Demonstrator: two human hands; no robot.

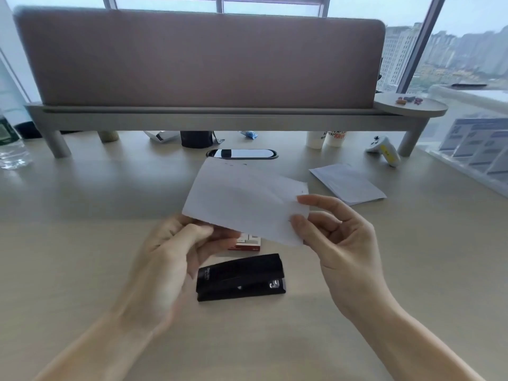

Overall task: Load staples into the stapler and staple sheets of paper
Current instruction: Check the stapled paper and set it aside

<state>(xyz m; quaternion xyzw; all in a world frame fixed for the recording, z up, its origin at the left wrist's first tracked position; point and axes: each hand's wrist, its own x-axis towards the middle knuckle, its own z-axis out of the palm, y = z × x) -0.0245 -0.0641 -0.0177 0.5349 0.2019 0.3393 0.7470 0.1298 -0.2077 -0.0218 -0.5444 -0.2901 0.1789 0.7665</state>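
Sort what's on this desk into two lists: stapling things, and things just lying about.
For the job:
black plastic stapler
red and white staple box
white paper sheets held in both hands
stack of white paper slips

Lying about:
white and yellow game controller
clear plastic water bottle
white cups

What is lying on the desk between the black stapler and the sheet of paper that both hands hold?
In the head view, a small red and white box, probably staples, lies between the stapler and the held sheet, which partly covers it.
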